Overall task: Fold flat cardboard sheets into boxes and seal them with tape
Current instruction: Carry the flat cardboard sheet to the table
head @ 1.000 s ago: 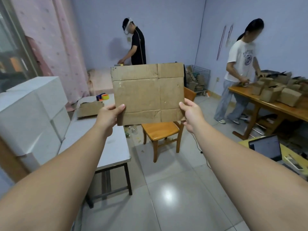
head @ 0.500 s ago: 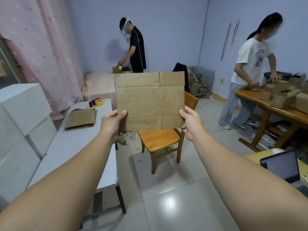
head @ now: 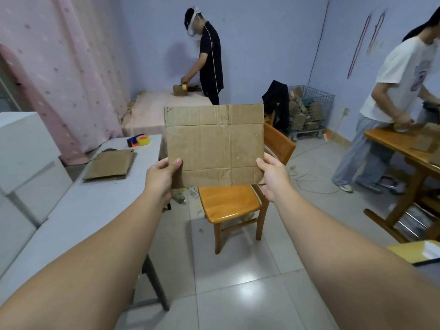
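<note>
- The cardboard sheet (head: pixel 214 144) isn't on the table (head: pixel 90 206) at all. It's held upright in mid-air, out past the table's right edge and above a wooden chair (head: pixel 228 203).
- Grip: the left hand (head: pixel 162 175) pinches the bottom-left corner with its thumb on the near face. The right hand (head: pixel 271 177) holds the bottom-right corner. Both are closed on the sheet, nothing else in them.
- My read is that this is the opening-up step. I'd move both hands up to the side edges and push them toward each other so it pops open along the scored lines, rather than forcing new bends.
- Do the bottom flaps on the table, not in the air. It's way easier to keep things square there.
- Material: brown corrugated board, matte and pretty worn, with wrinkles and a couple of small dents. Two horizontal creases mark off the flaps, plus one vertical crease right of the middle with short slits at top and bottom.
- The tape roll (head: pixel 139 140) is orange with a blue holder, at the table's far right corner. A stack of flats (head: pixel 109 164) lies just in front of it.
</note>
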Demonstrator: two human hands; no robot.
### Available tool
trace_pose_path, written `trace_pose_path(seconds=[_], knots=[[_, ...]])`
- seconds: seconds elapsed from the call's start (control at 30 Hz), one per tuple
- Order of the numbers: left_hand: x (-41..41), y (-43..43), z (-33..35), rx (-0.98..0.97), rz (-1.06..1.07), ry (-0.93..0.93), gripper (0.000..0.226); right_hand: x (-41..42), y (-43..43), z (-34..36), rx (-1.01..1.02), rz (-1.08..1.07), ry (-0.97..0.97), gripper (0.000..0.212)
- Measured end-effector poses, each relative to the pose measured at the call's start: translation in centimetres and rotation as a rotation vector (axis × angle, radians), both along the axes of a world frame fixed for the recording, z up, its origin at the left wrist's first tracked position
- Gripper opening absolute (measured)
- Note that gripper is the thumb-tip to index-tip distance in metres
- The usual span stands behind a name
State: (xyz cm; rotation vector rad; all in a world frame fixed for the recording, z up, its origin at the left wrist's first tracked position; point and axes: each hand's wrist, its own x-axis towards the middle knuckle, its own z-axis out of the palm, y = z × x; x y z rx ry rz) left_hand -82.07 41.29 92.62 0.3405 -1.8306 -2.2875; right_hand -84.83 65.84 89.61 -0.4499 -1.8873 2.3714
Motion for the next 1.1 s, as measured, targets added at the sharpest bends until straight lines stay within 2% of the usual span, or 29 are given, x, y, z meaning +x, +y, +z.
trace_pose_path(seconds=[0.1, 0.3, 0.47, 0.7, 1.0, 1.1], knots=[[-2.5, 0.4, -0.6, -0.011, 0.012, 0.0, 0.017, -2.5, 0.4, -0.8, -0.023, 0.018, -0.018, 0.041], [-9.9, 0.2, -3.6, 0.037, 0.015, -0.023, 0.014, -8.4, 0.4, -2.2, -0.065, 0.017, -0.073, 0.041], [-18.1, -0.6, -5.2, 0.143, -0.008, -0.045, 0.02, -15.5, -0.8, -2.6, 0.005, -0.001, -0.082, 0.038], [-27.4, -2.6, -6.2, 0.243, 0.0, -0.08, 0.011, -24.4, -3.1, -2.0, -0.019, 0.053, -0.076, 0.024], [-35.9, -5.7, -6.5, 0.176, 0.022, -0.096, 0.025, -33.7, -6.2, -3.2, -0.049, 0.076, -0.102, 0.032], [-38.7, -6.7, -6.6, 0.155, 0.031, -0.102, 0.018, -37.2, -6.9, -3.9, -0.071, 0.093, -0.112, 0.034]])
